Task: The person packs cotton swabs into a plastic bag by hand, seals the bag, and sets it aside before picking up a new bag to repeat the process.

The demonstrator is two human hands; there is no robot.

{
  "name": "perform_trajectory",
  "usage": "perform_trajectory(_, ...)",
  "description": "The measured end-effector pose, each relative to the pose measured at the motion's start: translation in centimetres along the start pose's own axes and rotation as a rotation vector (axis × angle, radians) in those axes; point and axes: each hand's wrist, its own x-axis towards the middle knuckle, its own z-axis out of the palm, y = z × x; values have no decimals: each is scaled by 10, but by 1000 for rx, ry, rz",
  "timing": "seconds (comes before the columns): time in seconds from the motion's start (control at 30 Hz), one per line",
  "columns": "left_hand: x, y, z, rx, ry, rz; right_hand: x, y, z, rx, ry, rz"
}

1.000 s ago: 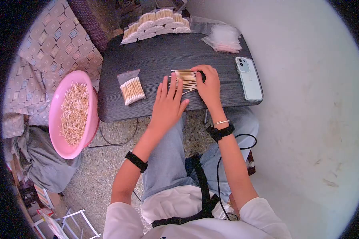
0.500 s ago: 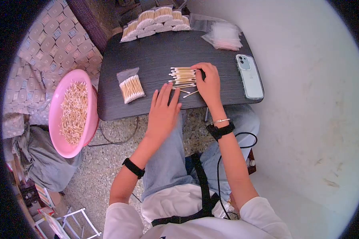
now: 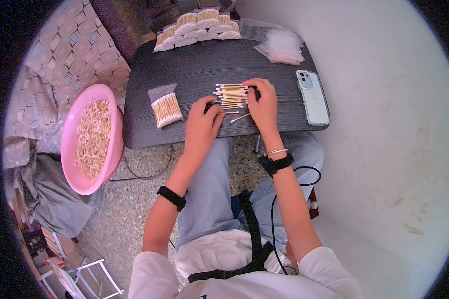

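One loose pile of cotton swabs (image 3: pixel 231 94) at the near middle of a dark table (image 3: pixel 209 65), sticks lying left to right. Left hand (image 3: pixel 199 123) at the pile's near left edge, fingers curled and fairly narrow, any grip impossible to tell. Right hand (image 3: pixel 264 103) bent around the pile's right ends, firmness of hold hidden. To the left, one filled bag (image 3: pixel 167 110); left of the table, a pink basin (image 3: pixel 85 187) of swabs. At the far edge, stacked filled packets (image 3: pixel 206 19) and clear bags (image 3: pixel 283 47); at right, a phone (image 3: pixel 315 102).
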Motion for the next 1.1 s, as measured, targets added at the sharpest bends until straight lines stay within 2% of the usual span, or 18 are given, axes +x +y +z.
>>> perform_trajectory(0.1, 11, 7, 3, 50, 75, 16, 0, 2, -4, 131, -15, 46)
perform_trajectory(0.2, 17, 5, 12, 0, 97, -70, -9, -1, -15, 130, -81, 121)
perform_trajectory(0.3, 24, -1, 21, -60, 66, -60, -22, -22, -26, 39, -216, -52)
perform_trajectory(0.33, 26, -2, 24, -92, 77, -55, -26, -24, -28, 52, -322, -22)
perform_trajectory(0.57, 35, -14, 34, -340, 112, -108, -38, -38, -1, -238, -266, -61)
perform_trajectory(0.8, 42, -11, 37, -757, 230, -367, -30, -28, 8, -32, -205, -57)
perform_trajectory(0.97, 39, 4, 52, -706, 158, -358, -35, -38, 20, -192, -250, -1)
perform_trajectory(1.07, 38, 8, 55, -671, 174, -325, -35, -38, 22, -265, -213, -89)
perform_trajectory(1.1, 38, 7, 56, -684, 192, -320, -36, -38, 23, -238, -199, -57)
